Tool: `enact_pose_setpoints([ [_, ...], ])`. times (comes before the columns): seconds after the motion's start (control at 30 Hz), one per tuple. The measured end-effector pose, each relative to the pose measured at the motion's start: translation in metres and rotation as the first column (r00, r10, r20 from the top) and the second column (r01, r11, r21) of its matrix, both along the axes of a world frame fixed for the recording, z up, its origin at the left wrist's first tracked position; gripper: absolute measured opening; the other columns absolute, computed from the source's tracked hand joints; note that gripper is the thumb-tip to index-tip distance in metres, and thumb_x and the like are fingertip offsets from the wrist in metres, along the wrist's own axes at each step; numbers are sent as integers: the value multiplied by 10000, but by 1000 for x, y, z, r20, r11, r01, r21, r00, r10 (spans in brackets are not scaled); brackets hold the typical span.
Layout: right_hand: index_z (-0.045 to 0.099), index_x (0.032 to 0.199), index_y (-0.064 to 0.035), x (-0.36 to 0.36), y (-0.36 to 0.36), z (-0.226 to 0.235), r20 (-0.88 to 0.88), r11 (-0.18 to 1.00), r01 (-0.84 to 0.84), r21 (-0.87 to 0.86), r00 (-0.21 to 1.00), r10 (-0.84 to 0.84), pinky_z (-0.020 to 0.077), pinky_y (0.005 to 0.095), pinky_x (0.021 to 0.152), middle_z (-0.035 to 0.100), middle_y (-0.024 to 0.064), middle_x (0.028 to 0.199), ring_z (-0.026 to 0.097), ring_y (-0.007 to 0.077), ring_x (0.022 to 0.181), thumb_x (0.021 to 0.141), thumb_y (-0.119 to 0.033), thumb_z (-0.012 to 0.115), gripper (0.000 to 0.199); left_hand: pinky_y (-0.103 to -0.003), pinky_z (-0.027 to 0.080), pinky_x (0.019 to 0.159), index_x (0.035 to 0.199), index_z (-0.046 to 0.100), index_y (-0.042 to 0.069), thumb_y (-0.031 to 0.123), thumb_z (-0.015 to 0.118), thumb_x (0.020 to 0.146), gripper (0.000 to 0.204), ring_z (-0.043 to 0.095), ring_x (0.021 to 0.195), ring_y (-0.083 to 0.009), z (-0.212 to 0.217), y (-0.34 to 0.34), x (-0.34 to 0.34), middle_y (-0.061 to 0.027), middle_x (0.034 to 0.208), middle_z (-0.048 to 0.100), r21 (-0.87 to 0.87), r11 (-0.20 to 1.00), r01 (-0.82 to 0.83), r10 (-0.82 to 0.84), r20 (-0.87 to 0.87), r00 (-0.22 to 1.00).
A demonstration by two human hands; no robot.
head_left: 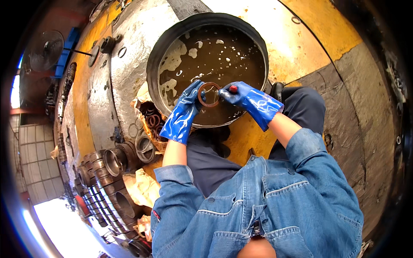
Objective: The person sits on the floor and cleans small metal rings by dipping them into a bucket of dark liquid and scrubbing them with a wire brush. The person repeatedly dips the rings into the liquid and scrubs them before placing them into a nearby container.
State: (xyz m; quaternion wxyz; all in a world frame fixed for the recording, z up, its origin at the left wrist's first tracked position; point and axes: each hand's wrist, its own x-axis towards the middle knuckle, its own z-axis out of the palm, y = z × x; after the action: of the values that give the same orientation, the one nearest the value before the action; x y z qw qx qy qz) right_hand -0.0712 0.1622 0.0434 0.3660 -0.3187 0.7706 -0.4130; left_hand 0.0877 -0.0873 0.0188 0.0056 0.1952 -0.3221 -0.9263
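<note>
Ring: we see one reddish-brown ring (208, 104) between the two gloved hands, above the dark, foam-flecked liquid (215, 64).
Left grip: the blue-gloved left grip (185, 105) clasps the ring's left side, fingers curled round its edge.
Right grip: the blue-gloved right grip (251, 98) is curled around a red piece (233, 89), mostly hidden; its fingertips seem to touch the ring's right edge.
Tub: a wide black tub (152, 71) lies beneath both grips and spreads out beyond them.
Sack: a torn paper sack (142, 95) sits just left of the left grip, with many dark rings (152, 121) inside.
Done: we judge handling of the held ring to be under way; no finished pile can be made out, and the liquid is too murky to show anything sunk.
Left to do: the sack holds plenty more, though we cannot tell whether those rings are waiting or finished.
Floor: one loose ring (296, 20) lies well beyond the right grip; bulky metal cylinders (112, 162) stand nearer us, left of the left grip.
</note>
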Motion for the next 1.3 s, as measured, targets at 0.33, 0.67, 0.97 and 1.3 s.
enact_pose_setpoints([
  [0.33,818,1097,-16,-17,-38,5,106,988,81,135,990,-96,567,308,797,794,33,897,688,118,794,999,-280,749,289,-320,598,798,1354,729,56,249,755,1039,371,763,1050,-185,14,25,-10,-70,1216,807,-401,915,39,104,329,939],
  [0.67,794,1192,3,-39,-36,-62,91,938,335,-87,941,-327,607,341,857,788,74,1079,720,161,930,1016,-266,779,321,-441,573,842,897,789,36,178,732,902,154,728,900,-377,-40,23,10,-207,915,742,-966,-167,-198,245,-235,941],
  [0.97,748,1335,-29,-54,-78,-62,94,978,170,-116,983,-160,598,311,754,770,76,1157,720,161,910,1021,-358,794,456,-461,621,820,1026,813,72,82,783,861,168,776,929,-387,-55,40,-37,-204,1024,792,-738,666,-110,525,358,773],
  [1.3,779,1130,-61,-37,-54,-51,450,867,496,-56,787,-421,504,296,708,718,3,973,637,123,795,997,-309,838,287,-448,564,726,1048,796,25,205,805,930,215,723,798,-342,-24,23,-20,-191,924,769,-901,385,-202,522,32,852],
])
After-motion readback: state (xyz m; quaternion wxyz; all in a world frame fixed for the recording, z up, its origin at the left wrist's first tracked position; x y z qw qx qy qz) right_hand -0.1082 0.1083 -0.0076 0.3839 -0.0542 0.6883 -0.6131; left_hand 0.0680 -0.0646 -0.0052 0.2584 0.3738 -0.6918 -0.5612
